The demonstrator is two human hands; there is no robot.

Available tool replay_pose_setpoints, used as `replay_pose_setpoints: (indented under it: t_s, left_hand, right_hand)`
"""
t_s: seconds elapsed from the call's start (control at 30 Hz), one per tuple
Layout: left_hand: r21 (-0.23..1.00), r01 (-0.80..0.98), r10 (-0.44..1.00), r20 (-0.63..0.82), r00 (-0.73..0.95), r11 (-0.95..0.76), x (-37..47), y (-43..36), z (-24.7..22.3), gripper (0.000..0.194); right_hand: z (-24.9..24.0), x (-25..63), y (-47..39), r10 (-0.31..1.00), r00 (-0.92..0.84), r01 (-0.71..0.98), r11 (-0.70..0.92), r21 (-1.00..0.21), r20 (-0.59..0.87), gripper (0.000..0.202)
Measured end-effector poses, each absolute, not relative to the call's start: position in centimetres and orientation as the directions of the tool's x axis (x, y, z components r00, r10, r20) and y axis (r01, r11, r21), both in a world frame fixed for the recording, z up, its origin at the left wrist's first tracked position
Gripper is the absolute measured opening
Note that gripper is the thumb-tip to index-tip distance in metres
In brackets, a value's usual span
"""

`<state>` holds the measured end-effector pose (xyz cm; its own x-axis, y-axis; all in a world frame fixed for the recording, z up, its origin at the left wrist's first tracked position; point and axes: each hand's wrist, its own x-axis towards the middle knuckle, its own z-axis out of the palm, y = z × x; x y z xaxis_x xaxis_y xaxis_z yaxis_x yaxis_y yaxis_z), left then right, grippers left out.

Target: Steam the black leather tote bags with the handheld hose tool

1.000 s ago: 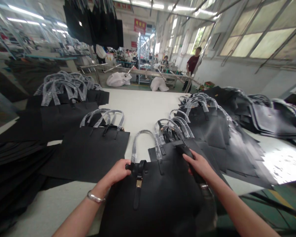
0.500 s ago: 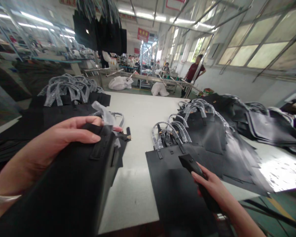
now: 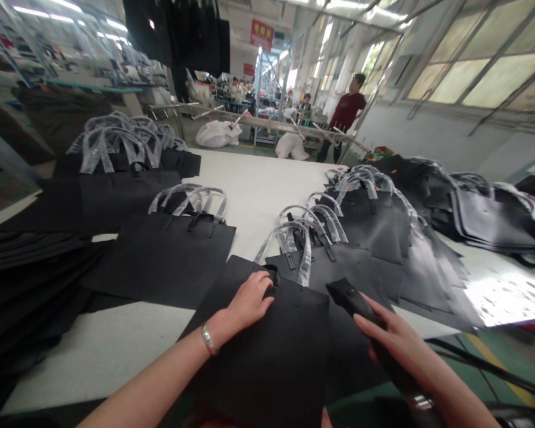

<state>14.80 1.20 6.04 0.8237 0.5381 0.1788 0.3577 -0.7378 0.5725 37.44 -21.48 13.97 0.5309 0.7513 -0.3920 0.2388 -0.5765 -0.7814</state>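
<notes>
My left hand (image 3: 252, 297), with a silver bracelet at the wrist, has its fingers curled round the small strap at the top edge of a black handbag (image 3: 267, 356). This bag lies in front of me, partly over other black bags, its handles (image 3: 304, 261) wrapped in clear plastic. To the right, my right hand (image 3: 390, 330) is closed round a black hand-held tool (image 3: 350, 297) with a flat, angled head. The tool's head hovers close to the bag's right top corner; its exact kind is unclear.
Black handbags (image 3: 365, 232) with wrapped handles overlap on the right of the white table (image 3: 267, 184). More bags (image 3: 169, 255) and dark panels (image 3: 22, 297) lie on the left. A metal rack (image 3: 258, 119) and a person (image 3: 348, 113) stand beyond.
The left hand has moved right and down from a raised bag at the left to the bag before me. A bag now lies flat at the left. The right hand still holds the tool.
</notes>
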Motion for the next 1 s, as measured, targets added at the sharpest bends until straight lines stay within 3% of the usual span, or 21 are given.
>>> replay_pose_setpoints:
  t_s: [0.1,0.27,0.53,0.77,0.87,1.0]
  left_hand:
    - [0.497,0.418,0.579,0.23,0.782,-0.761,13.5,-0.5,4.3,0.03]
    - [0.537,0.43,0.611,0.217,0.761,-0.726,13.3,-2.1,1.9,0.041]
    - [0.506,0.437,0.602,0.224,0.766,-0.744,13.3,-2.2,2.2,0.042]
    - [0.487,0.446,0.593,0.199,0.78,-0.751,13.3,-2.5,2.8,0.058]
    - [0.47,0.471,0.606,0.185,0.774,-0.746,13.7,-2.9,3.0,0.056]
    - [0.48,0.52,0.659,0.181,0.73,-0.707,14.4,-4.5,2.7,0.056]
  right_hand:
    - [13.1,35.7,-20.8,0.794,0.362,0.233,-0.584,-0.778,-0.488,0.073]
    - [12.9,33.8,-19.0,0.767,0.17,0.221,-0.642,-0.735,-0.619,0.064]
    - [12.2,33.4,-15.4,0.795,0.111,0.164,-0.606,-0.778,-0.596,0.063]
    - [13.1,34.3,-17.8,0.719,0.111,0.172,-0.693,-0.7,-0.686,0.064]
    - [12.7,33.7,-17.1,0.76,0.173,0.237,-0.649,-0.723,-0.626,0.062]
    - [12.2,33.1,-15.0,0.835,0.4,0.381,-0.526,-0.76,-0.378,0.063]
